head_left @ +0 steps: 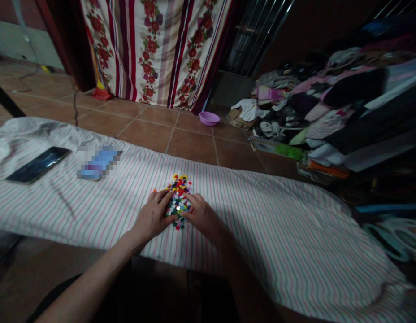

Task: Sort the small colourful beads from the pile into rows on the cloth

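A small heap of coloured pieces (178, 197), red, yellow, white, green and black among them, lies on a striped cloth (268, 211). The pieces are too small for me to name their kind. My left hand (154, 213) rests at the heap's left side, fingers stretched out and apart, thumb at its near edge. From the right, my right hand (201, 216) touches the heap with its fingers apart and slightly bent. Between the two hands the pieces lie loose; those under the fingertips are hidden.
On the cloth's left part lie a dark phone or tablet (39, 165) and a blurred-out bluish device (99, 163). Past the far edge are a tiled floor (150, 130), a purple basin (210, 118) and a floral curtain (154, 54). Clothes (315, 98) are piled at the right.
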### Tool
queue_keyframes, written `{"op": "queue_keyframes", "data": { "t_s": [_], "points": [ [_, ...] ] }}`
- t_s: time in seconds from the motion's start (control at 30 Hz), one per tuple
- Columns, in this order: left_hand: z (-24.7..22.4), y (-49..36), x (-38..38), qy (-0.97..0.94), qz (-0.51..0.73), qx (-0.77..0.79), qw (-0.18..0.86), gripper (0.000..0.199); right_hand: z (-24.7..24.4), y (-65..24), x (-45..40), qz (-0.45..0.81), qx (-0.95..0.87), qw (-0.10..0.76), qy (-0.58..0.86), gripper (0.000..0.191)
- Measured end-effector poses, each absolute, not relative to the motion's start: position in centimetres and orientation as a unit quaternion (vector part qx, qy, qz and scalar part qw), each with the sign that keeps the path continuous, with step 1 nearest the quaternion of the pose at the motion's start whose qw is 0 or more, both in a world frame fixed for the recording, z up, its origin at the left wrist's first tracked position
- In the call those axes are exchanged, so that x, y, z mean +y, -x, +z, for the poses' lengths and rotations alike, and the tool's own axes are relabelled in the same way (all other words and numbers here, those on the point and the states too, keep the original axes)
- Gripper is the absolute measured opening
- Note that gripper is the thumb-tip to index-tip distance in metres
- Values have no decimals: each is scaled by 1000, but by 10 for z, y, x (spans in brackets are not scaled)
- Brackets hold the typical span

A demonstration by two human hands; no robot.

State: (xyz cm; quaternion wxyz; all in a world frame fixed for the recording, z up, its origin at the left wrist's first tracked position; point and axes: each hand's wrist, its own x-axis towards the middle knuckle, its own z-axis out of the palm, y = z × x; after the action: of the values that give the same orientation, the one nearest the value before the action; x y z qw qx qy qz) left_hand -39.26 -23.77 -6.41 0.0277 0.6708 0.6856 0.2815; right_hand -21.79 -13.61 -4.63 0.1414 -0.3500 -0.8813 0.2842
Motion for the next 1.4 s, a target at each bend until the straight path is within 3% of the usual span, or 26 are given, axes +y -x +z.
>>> {"op": "queue_keyframes", "data": {
  "t_s": [0.3, 0.57, 0.7, 0.8, 0.9, 1.2, 1.4],
  "points": [
    [-76, 393, -222, -592, 399, 698, 53, 45, -57, 235, -129, 337, -850, 255, 315, 32],
    [-65, 397, -219, -583, 399, 707, 30, 28, -46, 246, -120, 319, -850, 311, 280, 25],
    [-56, 388, -230, -629, 352, 692, -13, 32, -46, 228, -105, 275, -850, 282, 350, 16],
    [-56, 374, -239, -675, 294, 674, -56, 51, -53, 216, -98, 232, -851, 247, 400, 12],
    [-61, 362, -244, -705, 256, 657, -71, 60, -60, 216, -99, 204, -856, 224, 420, 15],
    [-71, 367, -233, -681, 269, 674, -93, 43, -57, 230, -111, 258, -839, 287, 384, 30],
    [-64, 360, -238, -737, 255, 614, -124, 44, -58, 216, -115, 147, -839, 316, 418, 33]
  ]
}}
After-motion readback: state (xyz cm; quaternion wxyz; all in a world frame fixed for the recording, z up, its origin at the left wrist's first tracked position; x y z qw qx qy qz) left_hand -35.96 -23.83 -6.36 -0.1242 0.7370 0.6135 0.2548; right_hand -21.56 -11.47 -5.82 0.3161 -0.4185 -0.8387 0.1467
